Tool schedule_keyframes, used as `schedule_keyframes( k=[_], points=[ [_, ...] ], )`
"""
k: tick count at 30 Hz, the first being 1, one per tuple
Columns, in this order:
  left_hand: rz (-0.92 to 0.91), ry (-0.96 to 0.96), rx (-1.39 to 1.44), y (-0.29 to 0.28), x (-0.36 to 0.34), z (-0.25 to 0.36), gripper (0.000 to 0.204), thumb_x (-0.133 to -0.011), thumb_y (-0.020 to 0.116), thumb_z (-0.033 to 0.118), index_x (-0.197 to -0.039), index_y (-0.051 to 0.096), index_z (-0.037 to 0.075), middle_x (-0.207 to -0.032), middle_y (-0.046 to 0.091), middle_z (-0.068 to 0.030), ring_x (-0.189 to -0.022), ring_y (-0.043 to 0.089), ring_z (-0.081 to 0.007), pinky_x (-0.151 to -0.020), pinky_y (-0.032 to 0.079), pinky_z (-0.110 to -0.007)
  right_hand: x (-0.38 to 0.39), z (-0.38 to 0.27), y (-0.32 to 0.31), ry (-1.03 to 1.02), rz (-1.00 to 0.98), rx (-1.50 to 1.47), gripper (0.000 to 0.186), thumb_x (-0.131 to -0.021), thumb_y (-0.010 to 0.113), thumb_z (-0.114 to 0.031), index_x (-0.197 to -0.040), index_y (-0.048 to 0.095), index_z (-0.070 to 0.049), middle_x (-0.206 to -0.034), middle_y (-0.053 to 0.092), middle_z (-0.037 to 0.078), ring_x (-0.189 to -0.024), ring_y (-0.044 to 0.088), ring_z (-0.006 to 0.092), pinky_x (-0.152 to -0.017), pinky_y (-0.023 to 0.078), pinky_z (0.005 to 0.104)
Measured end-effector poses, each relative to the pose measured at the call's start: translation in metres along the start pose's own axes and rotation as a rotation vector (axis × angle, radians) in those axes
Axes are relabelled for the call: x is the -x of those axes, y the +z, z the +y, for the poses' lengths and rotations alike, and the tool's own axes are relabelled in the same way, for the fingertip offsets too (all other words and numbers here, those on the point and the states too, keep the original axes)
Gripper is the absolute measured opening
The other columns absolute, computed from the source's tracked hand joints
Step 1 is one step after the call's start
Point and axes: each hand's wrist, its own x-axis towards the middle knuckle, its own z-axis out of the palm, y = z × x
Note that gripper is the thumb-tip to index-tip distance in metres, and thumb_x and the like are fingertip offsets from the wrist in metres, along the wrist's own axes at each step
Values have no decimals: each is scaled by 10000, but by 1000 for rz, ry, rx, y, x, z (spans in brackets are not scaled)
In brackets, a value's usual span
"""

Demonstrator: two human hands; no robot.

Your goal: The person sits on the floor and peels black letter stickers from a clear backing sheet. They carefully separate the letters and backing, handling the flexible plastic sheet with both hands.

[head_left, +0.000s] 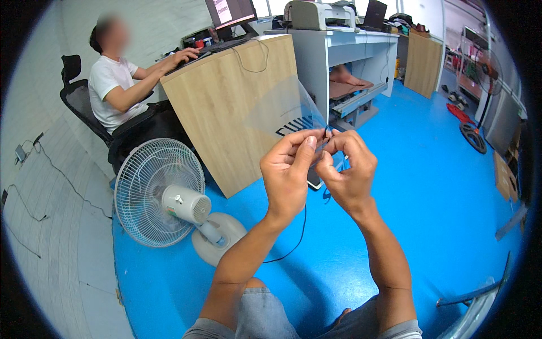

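Observation:
Both my hands are raised in front of me, close together. My left hand [288, 169] pinches the lower edge of a clear plastic bag [282, 107] with dark printing on it. My right hand [350, 169] pinches the same edge right beside it, fingertips of the two hands touching. The bag stands up above my fingers, see-through, with the wooden desk showing behind it. A small dark object [315, 179] sits between my palms, mostly hidden. A thin black cord [293, 240] hangs down below my hands.
A white floor fan [161, 195] stands on the blue floor to my left. Behind it, a person [121, 79] sits in a black chair typing at a wooden desk [237, 107]. A white desk with a printer [319, 16] is farther back; a black fan [480, 85] stands right.

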Motion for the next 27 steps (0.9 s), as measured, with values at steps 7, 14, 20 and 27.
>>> schedule_keyframes(
  k=[7,14,20,27],
  points=[
    [28,79,-11,2,0,-3,187,-988,560,56,-1079,634,-90,-1066,695,-194,-948,687,-196,-810,604,-313,-2,-4,-4,83,-41,-50,166,-648,661,56,-743,545,-16,-718,586,113,-662,607,273,-630,509,358],
    [47,19,-76,-4,-1,-5,188,-1000,558,80,-1079,661,-57,-1039,703,-107,-880,665,-111,-741,566,-242,-4,-4,-9,1,-91,-50,168,-647,635,89,-771,559,5,-802,621,119,-697,619,202,-660,527,323],
    [8,14,-42,-2,-1,-4,177,-990,564,64,-1068,662,-61,-1036,706,-122,-869,673,-120,-731,596,-268,-6,-6,-12,24,-77,-77,167,-656,636,90,-762,565,-19,-795,654,95,-650,621,178,-539,492,275],
    [-7,-18,-74,-4,-2,-9,167,-986,571,60,-1051,667,-60,-1008,702,-109,-871,669,-122,-747,599,-280,-2,-2,-14,208,-118,-127,121,-712,646,77,-783,588,-2,-791,667,69,-612,591,87,-520,470,227]
  ],
)
